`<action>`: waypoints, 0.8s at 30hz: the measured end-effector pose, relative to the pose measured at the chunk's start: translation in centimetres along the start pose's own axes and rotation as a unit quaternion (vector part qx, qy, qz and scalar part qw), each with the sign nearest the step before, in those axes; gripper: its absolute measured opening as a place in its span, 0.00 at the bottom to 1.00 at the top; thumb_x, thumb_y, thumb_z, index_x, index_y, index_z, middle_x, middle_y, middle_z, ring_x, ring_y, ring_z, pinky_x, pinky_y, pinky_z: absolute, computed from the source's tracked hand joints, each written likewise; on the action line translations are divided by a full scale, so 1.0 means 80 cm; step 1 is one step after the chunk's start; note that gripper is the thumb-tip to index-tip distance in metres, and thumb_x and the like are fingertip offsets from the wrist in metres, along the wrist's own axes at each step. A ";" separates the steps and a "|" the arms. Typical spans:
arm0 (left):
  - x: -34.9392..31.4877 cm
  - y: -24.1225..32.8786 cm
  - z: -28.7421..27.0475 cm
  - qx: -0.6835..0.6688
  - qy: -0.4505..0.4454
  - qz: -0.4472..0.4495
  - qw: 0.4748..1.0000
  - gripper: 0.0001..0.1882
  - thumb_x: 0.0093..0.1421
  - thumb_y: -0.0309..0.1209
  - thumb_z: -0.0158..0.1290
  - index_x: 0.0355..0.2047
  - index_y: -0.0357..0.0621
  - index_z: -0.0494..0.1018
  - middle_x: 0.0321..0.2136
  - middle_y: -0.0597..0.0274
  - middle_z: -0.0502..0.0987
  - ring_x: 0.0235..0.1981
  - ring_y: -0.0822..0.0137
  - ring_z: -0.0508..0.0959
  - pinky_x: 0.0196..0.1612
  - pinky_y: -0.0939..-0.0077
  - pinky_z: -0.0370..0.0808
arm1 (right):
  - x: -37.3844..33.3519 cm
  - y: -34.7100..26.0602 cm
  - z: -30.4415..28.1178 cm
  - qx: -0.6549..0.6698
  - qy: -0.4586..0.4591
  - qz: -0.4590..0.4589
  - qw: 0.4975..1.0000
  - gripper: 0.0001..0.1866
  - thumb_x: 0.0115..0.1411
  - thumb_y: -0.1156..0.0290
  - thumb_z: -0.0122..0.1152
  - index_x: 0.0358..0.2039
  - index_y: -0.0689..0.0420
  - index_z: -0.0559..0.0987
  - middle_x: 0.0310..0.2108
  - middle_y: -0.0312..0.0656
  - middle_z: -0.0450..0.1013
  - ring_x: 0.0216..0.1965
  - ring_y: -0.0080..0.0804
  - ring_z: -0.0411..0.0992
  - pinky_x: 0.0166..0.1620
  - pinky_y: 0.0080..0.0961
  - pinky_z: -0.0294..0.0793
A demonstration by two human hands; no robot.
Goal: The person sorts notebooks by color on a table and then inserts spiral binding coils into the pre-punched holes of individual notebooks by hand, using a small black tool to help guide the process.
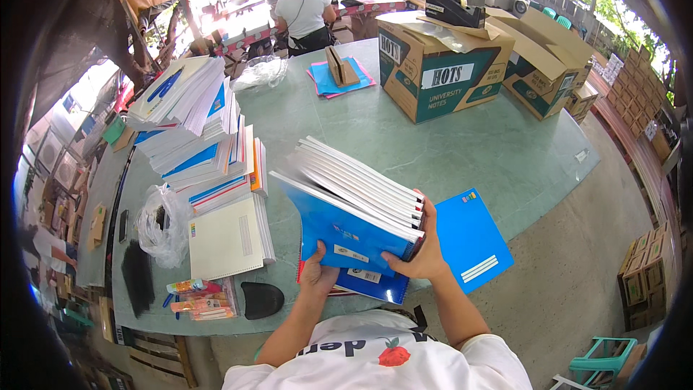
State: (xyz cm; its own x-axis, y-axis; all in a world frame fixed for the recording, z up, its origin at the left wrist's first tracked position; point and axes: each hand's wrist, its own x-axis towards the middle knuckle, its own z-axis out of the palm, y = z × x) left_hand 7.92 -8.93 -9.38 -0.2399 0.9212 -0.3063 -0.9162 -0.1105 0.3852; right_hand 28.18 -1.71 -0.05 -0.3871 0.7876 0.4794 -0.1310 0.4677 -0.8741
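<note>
1. The left hand [316, 276] is partly closed around the near left edge of a stack of notebooks [336, 227], its thumb up on the blue cover
2. The right hand [424, 251] is curled around the right end of the same stack, thumb pressed on the cover near a white label and fingers wrapped over the far side
3. The stack is held tilted above the near edge of the green table [317, 133], blue cover toward the person, its white edges slightly fanned at the top
4. A darker blue notebook [379, 287] lies below the stack, partly hidden by it
5. To the right, a bright blue notebook [476, 242] lies at the table's edge, a corner jutting past it
6. To the left stand a tall, uneven pile of notebooks [191, 130] and, nearer, a cream-covered pile [224, 242], beside a clear plastic bag [164, 227]
7. Packs of pens [206, 302] and a dark rounded object [261, 301] lie near the left forearm
8. Across the table, a tape dispenser [453, 11] sits on a cardboard box [447, 72]
</note>
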 end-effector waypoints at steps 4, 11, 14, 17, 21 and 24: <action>0.000 0.051 -0.020 0.203 0.006 -0.017 0.979 0.32 0.49 0.28 0.61 0.53 0.40 0.61 0.52 0.53 0.66 0.55 0.59 0.63 0.60 0.59 0.56 | -0.005 0.021 -0.019 0.083 0.003 0.029 0.996 0.55 0.36 0.73 0.69 0.62 0.59 0.44 0.58 0.50 0.53 0.61 0.42 0.52 0.62 0.35 0.46; 0.033 0.158 0.043 0.553 -0.150 0.203 0.794 0.52 0.43 0.45 0.65 0.62 0.41 0.47 0.59 0.55 0.56 0.59 0.60 0.58 0.60 0.63 0.57 | -0.029 0.025 -0.005 0.064 0.056 0.054 0.995 0.54 0.31 0.62 0.78 0.57 0.59 0.56 0.51 0.46 0.63 0.54 0.37 0.62 0.56 0.34 0.61; 0.034 0.145 0.028 0.394 -0.194 0.044 0.897 0.60 0.38 0.64 0.58 0.62 0.42 0.45 0.59 0.57 0.55 0.60 0.61 0.57 0.60 0.63 0.57 | -0.014 0.034 0.004 0.094 0.178 0.059 0.978 0.53 0.26 0.58 0.81 0.52 0.65 0.61 0.44 0.44 0.68 0.46 0.32 0.69 0.49 0.28 0.69; 0.044 0.110 0.033 0.276 -0.193 0.000 0.941 0.64 0.32 0.72 0.53 0.62 0.43 0.46 0.60 0.57 0.55 0.60 0.62 0.57 0.60 0.62 0.57 | 0.003 0.054 -0.004 0.068 0.220 0.059 0.971 0.54 0.27 0.60 0.80 0.53 0.66 0.60 0.44 0.44 0.68 0.45 0.33 0.68 0.48 0.28 0.69; 0.019 0.119 0.073 0.319 -0.254 0.079 0.910 0.64 0.31 0.64 0.61 0.62 0.42 0.46 0.59 0.56 0.56 0.58 0.62 0.60 0.59 0.64 0.58 | 0.026 0.053 -0.013 0.058 0.236 0.080 0.967 0.54 0.28 0.60 0.80 0.53 0.67 0.59 0.46 0.46 0.66 0.46 0.35 0.66 0.48 0.29 0.68; 0.004 0.140 0.103 0.511 -0.230 0.119 0.820 0.61 0.32 0.50 0.69 0.61 0.42 0.46 0.57 0.55 0.58 0.56 0.63 0.61 0.58 0.66 0.59 | 0.020 0.054 -0.025 0.108 0.198 0.134 0.965 0.55 0.29 0.52 0.79 0.53 0.67 0.60 0.47 0.46 0.65 0.49 0.36 0.64 0.50 0.31 0.66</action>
State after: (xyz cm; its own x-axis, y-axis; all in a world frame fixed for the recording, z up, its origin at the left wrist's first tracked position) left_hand 0.25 -6.78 1.99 -0.0107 0.9882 0.1526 -0.0575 -0.1530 0.9866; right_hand 28.82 2.40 -2.86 -0.0591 0.9804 0.1881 -0.2787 0.1647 -0.9462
